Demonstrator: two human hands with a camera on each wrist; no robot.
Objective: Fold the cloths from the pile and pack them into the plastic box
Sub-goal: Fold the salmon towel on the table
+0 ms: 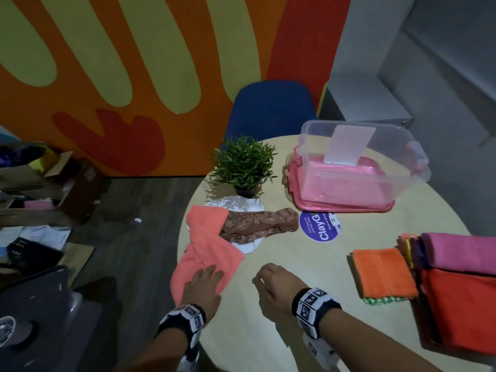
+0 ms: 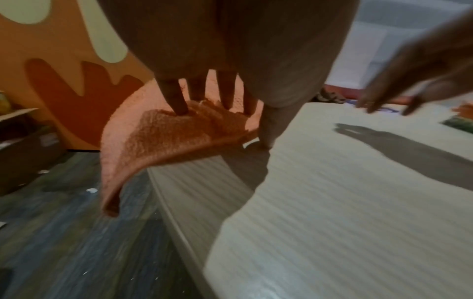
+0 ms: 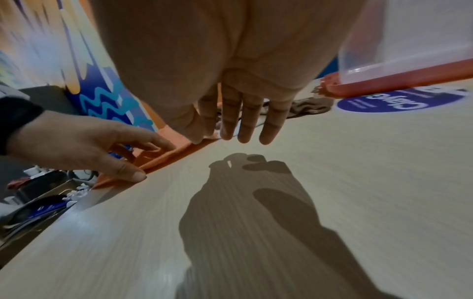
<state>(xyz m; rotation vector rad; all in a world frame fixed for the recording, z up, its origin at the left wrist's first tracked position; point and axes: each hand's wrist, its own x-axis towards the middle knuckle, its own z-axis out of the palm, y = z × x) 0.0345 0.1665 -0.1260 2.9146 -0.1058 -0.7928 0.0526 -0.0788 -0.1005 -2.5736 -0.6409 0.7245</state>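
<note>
A round pale wooden table (image 1: 281,331) fills the lower right of the head view, standing before a wall painted in orange, red and yellow-green shapes (image 1: 120,63). A blue chair (image 1: 271,108) is tucked in at the table's far edge. On the far right part of the tabletop sits the clear plastic box (image 1: 362,159), empty of cloth, resting on its pink lid (image 1: 346,205). At the right edge lies a stack of folded cloths (image 1: 456,285), pink on top of red, with a folded orange cloth (image 1: 383,272) just beside it toward the centre. On the left edge lies the pile: a salmon cloth (image 1: 209,253) spread loosely, one corner hanging over the table rim, with a brown patterned cloth (image 1: 260,226) touching it on a white cloth (image 1: 247,247). A small potted green plant (image 1: 243,165) stands behind the pile. A round blue sticker (image 1: 320,229) lies between the pile and the lid.

The left hand (image 1: 205,287) lies on the near end of the salmon cloth, fingers (image 2: 175,97) straight and spread, pressing it against the table. The right hand (image 1: 273,287) hovers above bare tabletop, just beside the cloth; the right wrist view shows its fingers (image 3: 249,119) extended downward and relaxed, holding nothing.
</note>
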